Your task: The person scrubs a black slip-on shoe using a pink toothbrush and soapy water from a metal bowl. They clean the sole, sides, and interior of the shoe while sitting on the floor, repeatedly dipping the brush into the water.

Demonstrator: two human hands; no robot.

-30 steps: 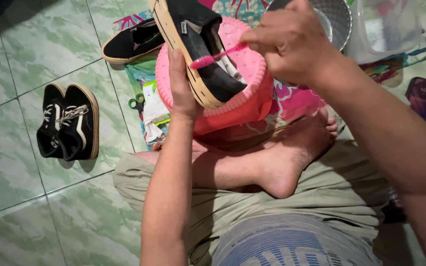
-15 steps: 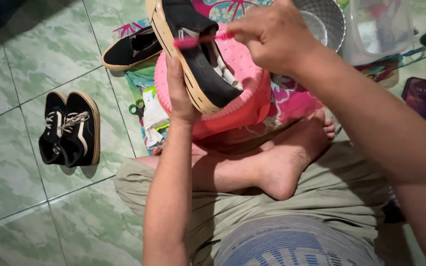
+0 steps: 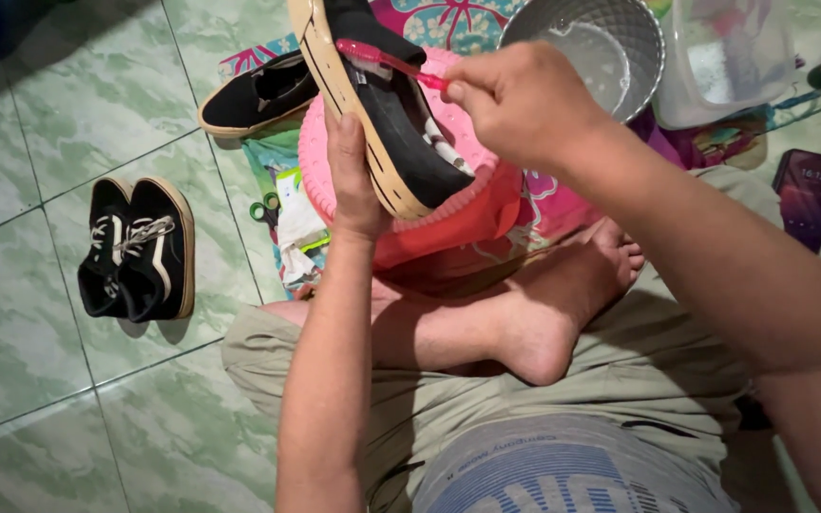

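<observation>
While we sit cross-legged on the tiled floor (image 3: 40, 123), our left hand (image 3: 353, 180) wraps around the black shoe (image 3: 382, 104), fingers curled on its tan sole, holding it tilted just above the pink basin (image 3: 448, 204). Our right hand (image 3: 525, 100) is closed tight on the pink toothbrush (image 3: 387, 59), whose bristle end lies against the shoe's upper edge. Beyond the basin sits a metal bowl (image 3: 610, 43). Left of the basin lies another black shoe (image 3: 258, 95), and farther left a laced black pair (image 3: 140, 249).
</observation>
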